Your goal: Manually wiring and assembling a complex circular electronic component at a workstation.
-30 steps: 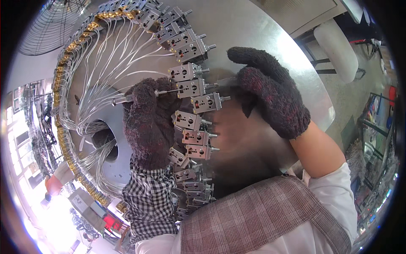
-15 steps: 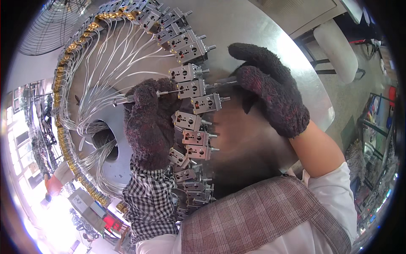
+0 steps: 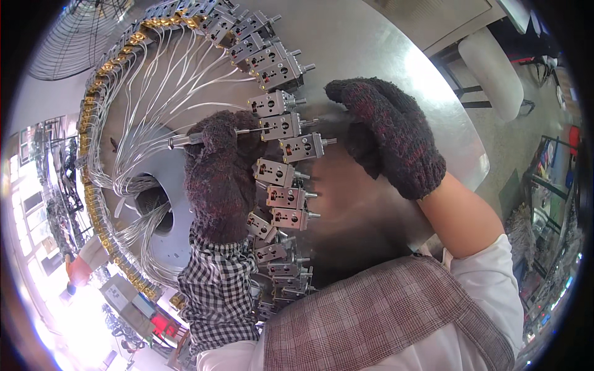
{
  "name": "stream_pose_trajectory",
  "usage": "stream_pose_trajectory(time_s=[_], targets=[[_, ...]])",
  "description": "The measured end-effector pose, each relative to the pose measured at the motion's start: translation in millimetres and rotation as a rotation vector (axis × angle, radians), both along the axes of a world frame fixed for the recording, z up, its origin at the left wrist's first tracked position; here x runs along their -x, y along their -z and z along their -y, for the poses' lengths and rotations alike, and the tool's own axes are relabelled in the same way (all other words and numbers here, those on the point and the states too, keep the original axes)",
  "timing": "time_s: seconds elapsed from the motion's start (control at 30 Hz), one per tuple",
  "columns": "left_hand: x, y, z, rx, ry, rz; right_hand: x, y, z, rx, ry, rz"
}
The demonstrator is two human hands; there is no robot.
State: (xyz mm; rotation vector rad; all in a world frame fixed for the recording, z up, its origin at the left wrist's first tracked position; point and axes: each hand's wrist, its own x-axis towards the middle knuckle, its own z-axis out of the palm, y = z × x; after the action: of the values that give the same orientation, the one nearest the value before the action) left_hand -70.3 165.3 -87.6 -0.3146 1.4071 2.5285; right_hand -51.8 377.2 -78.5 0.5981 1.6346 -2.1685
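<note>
My left hand (image 3: pixel 219 185), in a dark knitted glove and checked sleeve, is closed around a small screwdriver (image 3: pixel 184 140). Its thin shaft points right and its tip meets the face of a metal box-shaped component (image 3: pixel 283 126) with a short threaded spindle. My right hand (image 3: pixel 396 136), also gloved, hovers right of that spindle, apart from it. Its thumb and forefinger reach left; the other fingers hang below, partly hidden, and I see nothing held. A similar component (image 3: pixel 302 148) sits just nearer to me, another (image 3: pixel 272 103) just beyond.
These components curve in a row along the metal table (image 3: pixel 365 216). White wires (image 3: pixel 154 93) run from a round hole (image 3: pixel 151 207) to a ring of brass-coloured parts (image 3: pixel 90 123). A fan (image 3: pixel 77 37) stands far left, a pale chair (image 3: pixel 492 74) far right.
My right hand has drawn back from the spindle, letting go of the grey piece at its end, and its fingers have shifted. My left hand keeps the screwdriver, now tilted slightly differently.
</note>
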Motion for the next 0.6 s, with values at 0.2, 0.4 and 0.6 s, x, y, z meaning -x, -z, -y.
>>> stream_pose_trajectory(time_s=[0.2,0.4,0.6], targets=[[0.3,3.6,2.6,-0.035,-0.023,0.018,-2.0,2.5,1.2,0.046,0.038,-0.018],[-0.5,-0.9,2.9,-0.010,-0.018,0.057,-1.8,1.5,-1.2,0.129,0.049,-0.027],[-0.2,-0.3,-0.5,-0.028,0.007,0.015,-5.0,5.2,-4.5,0.131,0.051,-0.047]])
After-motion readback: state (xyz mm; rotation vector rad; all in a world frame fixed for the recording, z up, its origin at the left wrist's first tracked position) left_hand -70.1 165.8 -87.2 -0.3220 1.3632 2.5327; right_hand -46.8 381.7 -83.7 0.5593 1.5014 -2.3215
